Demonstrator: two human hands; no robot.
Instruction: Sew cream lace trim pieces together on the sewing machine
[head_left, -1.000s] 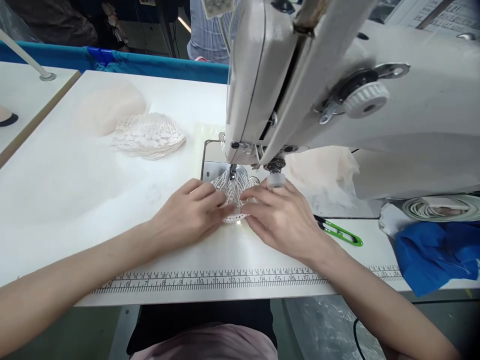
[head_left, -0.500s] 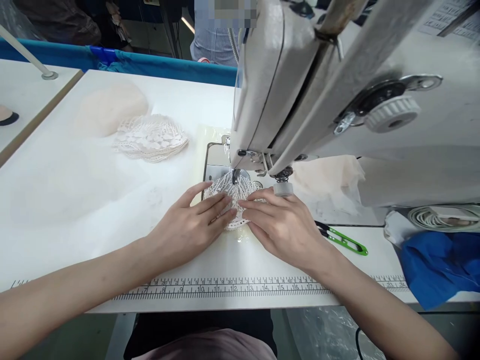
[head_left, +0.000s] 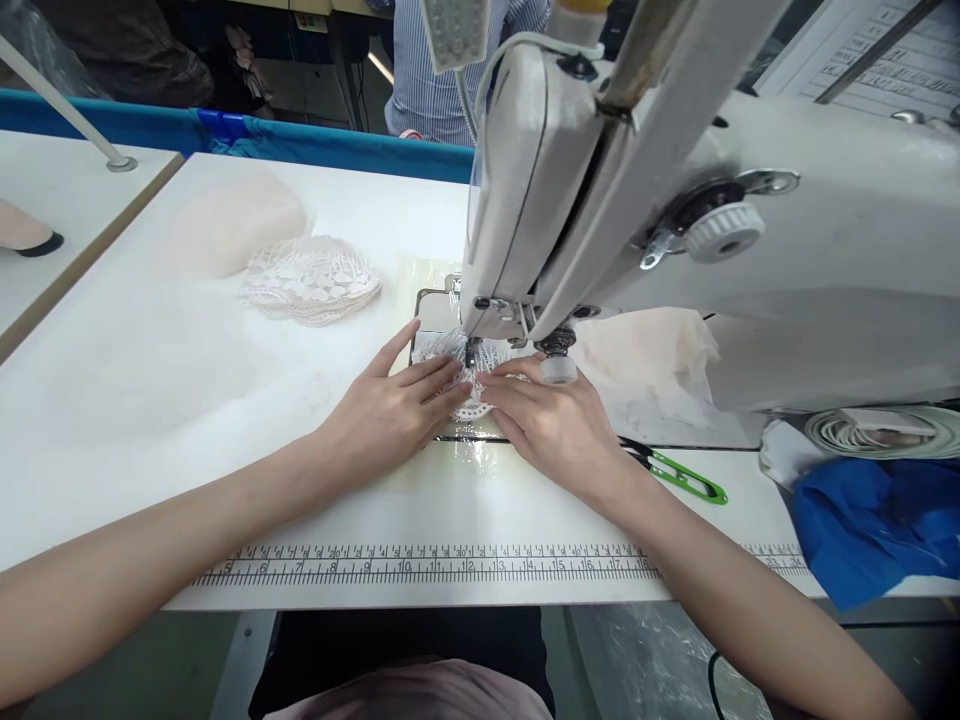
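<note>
A small white lace piece lies under the presser foot of a sewing machine, over the metal needle plate. My left hand rests on its left part, fingers stretched out and the outer one spread away from the others. From the right, my right hand has its fingertips close together at the lace, the thumb near the index finger. Both hands' fingertips almost meet just in front of the foot and cover much of the piece.
A stack of white lace pieces and a pale sheer cloth lie at left. Green thread snips lie beside my right forearm. Further right are blue cloth and a coil. A ruler strip runs along the front edge.
Both hands and the lace have moved forward, away from me, so more lace is under the foot. My view has shifted slightly.
</note>
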